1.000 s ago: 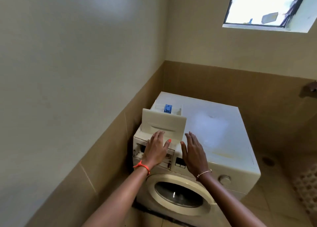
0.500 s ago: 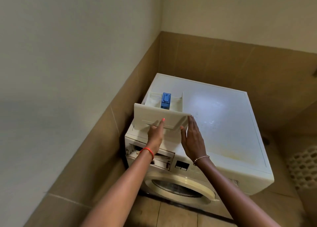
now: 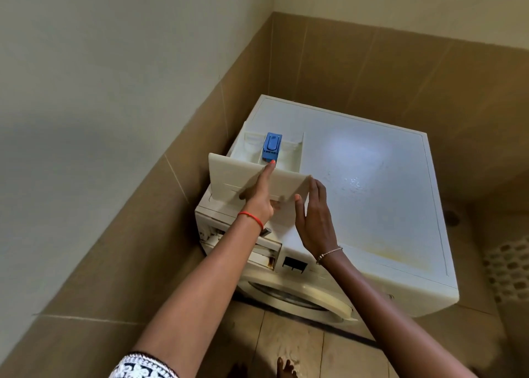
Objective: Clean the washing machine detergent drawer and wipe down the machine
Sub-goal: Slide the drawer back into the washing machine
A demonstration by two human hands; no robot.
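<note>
Gripping the detergent drawer [image 3: 229,174] with both hands, I have it out of the machine and lying on the left side of the washing machine [image 3: 372,206] lid, front panel tipped up towards me. My left hand [image 3: 259,203] is on the face of that panel: forefinger stretched straight up it with the tip at the top edge, thumb out to the left, the other fingers tucked under the lower lip where I can't see them. My right hand [image 3: 315,217] takes the panel's right end, thumb on the front face and fingers wrapped round behind the corner, pinching the edge between them.

Behind the panel the drawer's compartments lie open to view, and the blue insert [image 3: 271,146] sits in the middle one, just past my left fingertip. Below my left wrist the drawer slot [image 3: 243,243] gapes in the machine's front, grimy and rust-stained at its right end. Just right of it is the dark display [image 3: 294,263], and under both, the round door [image 3: 300,294]. A yellowish stain runs along the lid's near edge. The machine stands in a corner of brown wall tiles [image 3: 372,57], and my bare foot [image 3: 284,367] is on the floor [image 3: 329,346] in front of it.
</note>
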